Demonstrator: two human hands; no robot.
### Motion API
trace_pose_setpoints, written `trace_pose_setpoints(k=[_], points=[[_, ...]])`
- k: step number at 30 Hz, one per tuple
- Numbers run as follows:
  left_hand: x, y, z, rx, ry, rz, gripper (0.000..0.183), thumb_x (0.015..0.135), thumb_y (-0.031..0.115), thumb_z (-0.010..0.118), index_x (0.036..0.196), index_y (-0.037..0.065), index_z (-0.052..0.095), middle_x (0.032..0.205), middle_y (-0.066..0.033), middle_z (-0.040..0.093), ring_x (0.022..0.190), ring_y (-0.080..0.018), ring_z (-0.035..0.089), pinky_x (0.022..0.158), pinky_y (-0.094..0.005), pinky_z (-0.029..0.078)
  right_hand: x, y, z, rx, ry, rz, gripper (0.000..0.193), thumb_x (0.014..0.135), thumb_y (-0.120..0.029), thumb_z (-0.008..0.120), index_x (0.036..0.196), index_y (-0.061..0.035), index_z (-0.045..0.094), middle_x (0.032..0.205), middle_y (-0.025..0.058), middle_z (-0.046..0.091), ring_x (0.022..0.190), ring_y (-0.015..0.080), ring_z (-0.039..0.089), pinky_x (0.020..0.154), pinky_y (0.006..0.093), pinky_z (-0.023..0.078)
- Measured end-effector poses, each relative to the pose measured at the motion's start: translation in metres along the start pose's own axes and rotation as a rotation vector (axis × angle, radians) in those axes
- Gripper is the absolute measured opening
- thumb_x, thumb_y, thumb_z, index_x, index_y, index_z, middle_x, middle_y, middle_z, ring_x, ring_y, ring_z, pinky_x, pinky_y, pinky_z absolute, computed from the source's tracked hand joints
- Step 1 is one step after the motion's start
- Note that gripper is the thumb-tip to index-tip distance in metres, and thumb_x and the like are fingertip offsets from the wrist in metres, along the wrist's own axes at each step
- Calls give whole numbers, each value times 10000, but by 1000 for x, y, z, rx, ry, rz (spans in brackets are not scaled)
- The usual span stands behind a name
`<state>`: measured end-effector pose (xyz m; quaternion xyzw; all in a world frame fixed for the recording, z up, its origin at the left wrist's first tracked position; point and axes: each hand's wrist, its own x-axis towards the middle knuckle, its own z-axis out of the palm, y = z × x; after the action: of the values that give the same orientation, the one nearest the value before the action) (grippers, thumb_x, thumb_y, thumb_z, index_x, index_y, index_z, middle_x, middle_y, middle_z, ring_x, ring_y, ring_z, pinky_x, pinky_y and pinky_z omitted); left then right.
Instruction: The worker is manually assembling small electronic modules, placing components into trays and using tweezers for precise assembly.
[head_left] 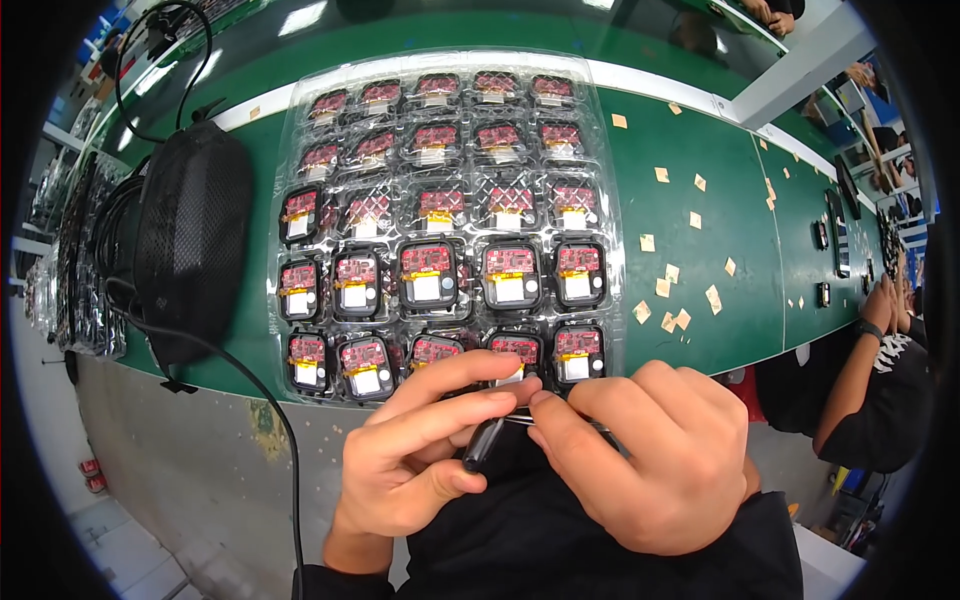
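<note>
My left hand (415, 455) is closed on a small black case (484, 446), tilted so that mostly its glossy rounded edge shows. Close against it, my right hand (655, 455) is pinched around a thin metal tool (520, 419) that looks like tweezers; the fingers hide most of it. The tool's tip meets the case near both sets of fingertips. Just beyond my hands lies a clear plastic tray (611, 215) with rows of square black cases (428, 275). Red circuit boards, yellow strips and white blocks show inside them.
A black mesh bag (195, 240) with cables stands left of the tray. Small beige paper squares (695, 220) are scattered over the green table (735, 190) to the right. A co-worker (850, 390) sits farther right. A black cable (285, 420) hangs at the table's front edge.
</note>
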<state>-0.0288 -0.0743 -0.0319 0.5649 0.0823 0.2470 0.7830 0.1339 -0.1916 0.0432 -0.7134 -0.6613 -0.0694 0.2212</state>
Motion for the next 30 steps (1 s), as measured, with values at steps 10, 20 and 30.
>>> trace_pose_setpoints(k=[10, 20, 30], points=[[0, -2, 6, 88, 102, -96, 619, 864, 418, 780, 1213, -76, 652, 1333, -303, 514, 1166, -410, 612, 989, -562, 544, 7, 2, -6, -124, -56, -48, 202, 651, -124, 750, 849, -85, 741, 742, -29, 584, 565, 114, 482, 467, 274, 303], [4, 0, 16, 73, 139, -51, 614, 847, 401, 801, 1210, -70, 650, 1338, -289, 510, 1177, -410, 609, 994, -530, 547, 6, -1, -10, -114, -97, -7, 237, 683, -173, 768, 891, -61, 751, 749, -19, 581, 566, 122, 489, 459, 284, 353], [4, -3, 7, -40, 0, 30, 526, 905, 135, 748, 1331, -112, 566, 1450, -283, 430, 1279, -433, 559, 1019, -435, 510, 3, -1, -10, -51, -108, 47, 311, 645, -175, 801, 921, -46, 743, 726, -18, 553, 570, 132, 501, 466, 289, 382]])
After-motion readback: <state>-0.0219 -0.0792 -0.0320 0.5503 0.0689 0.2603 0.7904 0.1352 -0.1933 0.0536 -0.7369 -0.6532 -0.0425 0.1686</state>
